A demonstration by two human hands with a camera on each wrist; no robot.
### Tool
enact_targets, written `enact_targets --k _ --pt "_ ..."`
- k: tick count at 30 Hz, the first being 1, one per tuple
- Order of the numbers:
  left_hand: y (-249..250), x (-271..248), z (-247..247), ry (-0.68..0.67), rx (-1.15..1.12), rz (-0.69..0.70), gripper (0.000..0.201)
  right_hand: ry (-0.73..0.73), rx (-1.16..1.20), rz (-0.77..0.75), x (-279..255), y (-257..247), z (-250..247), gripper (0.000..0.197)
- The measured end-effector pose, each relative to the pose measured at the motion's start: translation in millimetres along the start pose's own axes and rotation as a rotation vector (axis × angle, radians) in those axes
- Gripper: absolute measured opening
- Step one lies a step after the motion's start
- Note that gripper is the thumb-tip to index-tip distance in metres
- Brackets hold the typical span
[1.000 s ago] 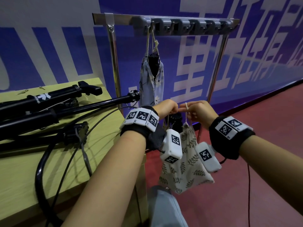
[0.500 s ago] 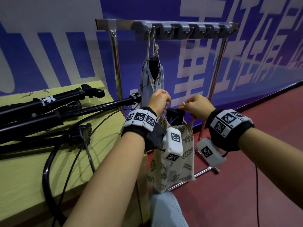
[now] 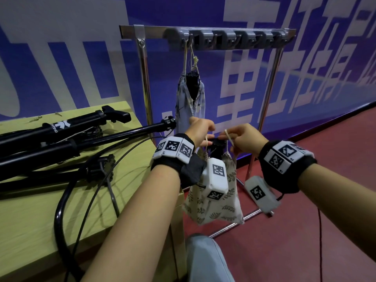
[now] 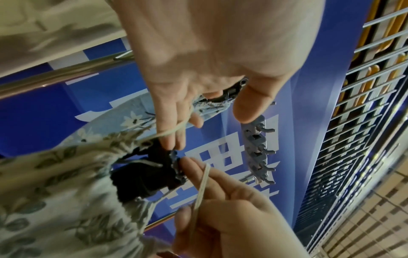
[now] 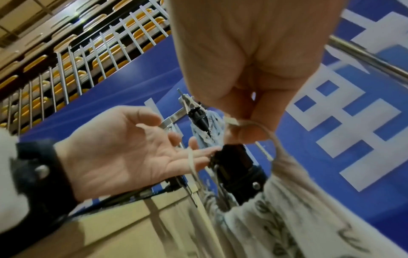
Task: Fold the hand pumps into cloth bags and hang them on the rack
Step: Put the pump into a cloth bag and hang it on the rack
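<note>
- My right hand (image 3: 243, 139) pinches one cord (image 3: 228, 137) of the leaf-print bag (image 3: 227, 202) between thumb and forefinger, the cord looped over the fingertip; the other fingers are curled in.
- My left hand (image 3: 200, 131) is mostly open, palm showing in the right wrist view, fingers fairly straight. The other cord (image 4: 174, 130) runs across them, and the fingertips (image 4: 173, 143) touch the black pump head (image 3: 217, 144) poking out of the bag's mouth.
- The bag hangs in the air between my wrists, just off the edge of the surface (image 3: 36, 216) and below the rack (image 3: 203, 30), well short of its hooks.
- A pale blue bag (image 3: 190, 98) already hangs from the leftmost hook (image 3: 188, 38) with its pump top showing; the hooks to its right look free.
- I judge the step in hand is closing the mouth before hanging. To do it well I would curl the left fingers round their cord, then pull both cords apart evenly so the cloth gathers snugly under the pump head.
- Pulling one cord alone would likely skew the mouth and tip the pump.
- More pumps (image 3: 61, 127) lie on the surface, not yet bagged.
</note>
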State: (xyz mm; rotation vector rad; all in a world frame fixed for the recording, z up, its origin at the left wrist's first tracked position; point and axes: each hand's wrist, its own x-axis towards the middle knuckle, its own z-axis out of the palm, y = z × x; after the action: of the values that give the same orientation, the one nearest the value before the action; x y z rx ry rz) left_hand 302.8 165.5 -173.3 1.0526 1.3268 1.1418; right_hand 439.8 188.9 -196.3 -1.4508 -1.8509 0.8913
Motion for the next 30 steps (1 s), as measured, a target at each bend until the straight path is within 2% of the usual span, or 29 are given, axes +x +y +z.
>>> enact_targets --k 3,5,7,8,11,15,17,19,23,28,30 --pt "-7 -6 7 -0.049 0.19 -0.114 0.041 -0.078 -0.451 -0.078 -3 -3 8 0.022" --pt "-19 5 8 -0.084 0.292 -0.206 0.06 -0.16 -0.689 -0.073 -3 -4 20 0.031" --pt "-34 25 7 -0.102 0.322 -0.261 0.072 -0.195 -0.762 -0.058 0 0 29 0.039" --pt "-38 30 6 -0.099 0.316 -0.273 0.07 -0.199 -0.75 -0.051 2 2 31 0.038" --pt "-16 3 3 -0.055 0.282 -0.23 0.055 -0.156 -0.592 -0.024 4 4 25 0.024" --pt "-8 0 -2 -0.027 0.202 -0.16 0.054 0.0 -0.377 -0.051 0 9 16 0.021" --pt "-7 -1 -2 -0.043 0.203 -0.157 0.055 0.012 -0.309 -0.079 -5 8 16 0.016" --pt "-8 0 -2 -0.068 0.207 -0.16 0.051 0.013 -0.342 -0.151 -7 8 17 0.013" --pt "-7 7 -2 -0.029 0.211 -0.125 0.057 0.045 -0.491 -0.247 -7 9 21 0.015" --pt "-7 7 -2 0.049 0.178 -0.039 0.048 0.146 -0.478 -0.184 -1 1 19 0.016" --pt "-5 8 -3 0.087 0.127 0.018 0.038 0.166 -0.369 -0.176 6 -1 16 0.019"
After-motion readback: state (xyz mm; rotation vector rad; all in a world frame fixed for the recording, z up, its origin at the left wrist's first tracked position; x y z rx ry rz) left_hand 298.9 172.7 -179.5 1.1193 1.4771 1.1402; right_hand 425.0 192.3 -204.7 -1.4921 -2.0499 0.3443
